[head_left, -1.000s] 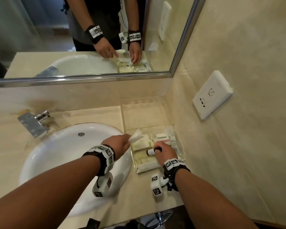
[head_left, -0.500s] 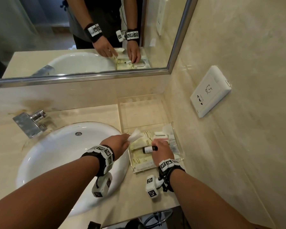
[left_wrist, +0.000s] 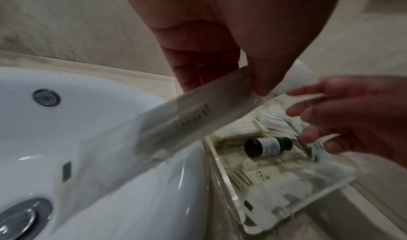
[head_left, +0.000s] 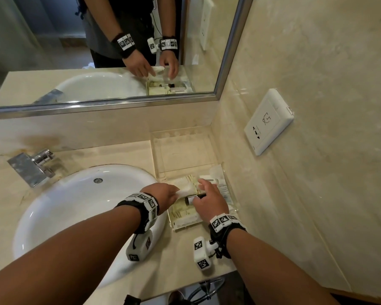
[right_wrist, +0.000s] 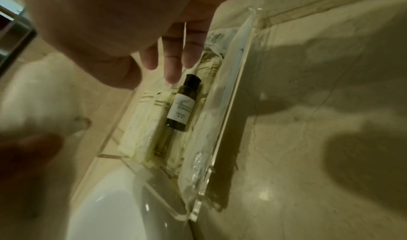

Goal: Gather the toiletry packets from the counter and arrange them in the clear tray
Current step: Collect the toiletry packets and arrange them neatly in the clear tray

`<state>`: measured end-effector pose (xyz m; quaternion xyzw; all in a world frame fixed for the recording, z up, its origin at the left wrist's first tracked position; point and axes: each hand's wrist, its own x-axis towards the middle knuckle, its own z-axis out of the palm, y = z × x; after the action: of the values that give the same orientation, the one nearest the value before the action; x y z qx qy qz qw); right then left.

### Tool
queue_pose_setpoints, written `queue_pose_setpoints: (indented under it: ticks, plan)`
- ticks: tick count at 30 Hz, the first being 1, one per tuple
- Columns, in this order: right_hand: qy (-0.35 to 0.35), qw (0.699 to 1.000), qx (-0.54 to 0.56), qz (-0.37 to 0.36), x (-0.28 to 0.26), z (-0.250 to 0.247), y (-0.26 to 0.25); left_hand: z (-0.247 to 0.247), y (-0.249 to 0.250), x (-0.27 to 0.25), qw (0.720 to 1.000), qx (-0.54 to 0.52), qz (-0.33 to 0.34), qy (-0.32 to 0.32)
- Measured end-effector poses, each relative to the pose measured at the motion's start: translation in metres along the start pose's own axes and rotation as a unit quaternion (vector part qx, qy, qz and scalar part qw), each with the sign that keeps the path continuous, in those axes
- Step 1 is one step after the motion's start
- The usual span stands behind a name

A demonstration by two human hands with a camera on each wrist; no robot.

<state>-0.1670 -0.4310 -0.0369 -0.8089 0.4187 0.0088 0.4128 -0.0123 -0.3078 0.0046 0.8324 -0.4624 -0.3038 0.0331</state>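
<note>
Over the white oval sink [head_left: 75, 208], the left hand [head_left: 161, 194] pinches a flat white toiletry packet [left_wrist: 167, 127] at the rectangular clear acrylic tray [head_left: 234, 211] on the beige counter [head_left: 110, 153]. A small dark bottle [right_wrist: 184, 102] lies on cream packets [right_wrist: 141, 135] inside, under the right hand [head_left: 209, 201], fingers relaxed, holding nothing.

Both forearms stretched forward and bare, each wrist wrapped in a black band set with square black-and-white markers (a small white camera block hanging under each). Left hand [head_left: 163, 193] palm down, thumb and fingers [left_wrist: 263, 80] pinched together at the tips around something thin and pale. Right hand [head_left: 209, 200] just beside it, palm down, fingers [right_wrist: 172, 64] straight, loosely spread, pointing down and closing on nothing.
</note>
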Motion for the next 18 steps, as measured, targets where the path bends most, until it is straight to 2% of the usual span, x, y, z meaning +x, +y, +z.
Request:
queue_pose_setpoints:
  ticks: [4, 7, 12, 15, 18]
  plan:
    - [-0.016, 0.998, 0.033, -0.046, -0.009, 0.000, -0.004, 0.004, 0.021, 0.006, 0.999, 0.014, 0.040, -0.024]
    - [0.005, 0.996, 0.074, -0.044, -0.006, -0.002, 0.004, 0.012, 0.033, 0.010, 0.998, 0.004, 0.053, -0.022]
    - [0.072, 0.988, 0.139, 0.018, 0.002, -0.018, 0.013, 0.023, 0.040, 0.015, 0.999, -0.039, 0.023, -0.030]
    - [0.094, 0.982, 0.143, 0.079, 0.012, -0.024, 0.028, 0.028, 0.028, 0.012, 0.999, 0.009, -0.009, -0.052]
    - [0.100, 0.975, 0.166, 0.105, 0.022, -0.023, 0.046, 0.035, 0.015, 0.010, 0.996, 0.033, -0.036, -0.070]
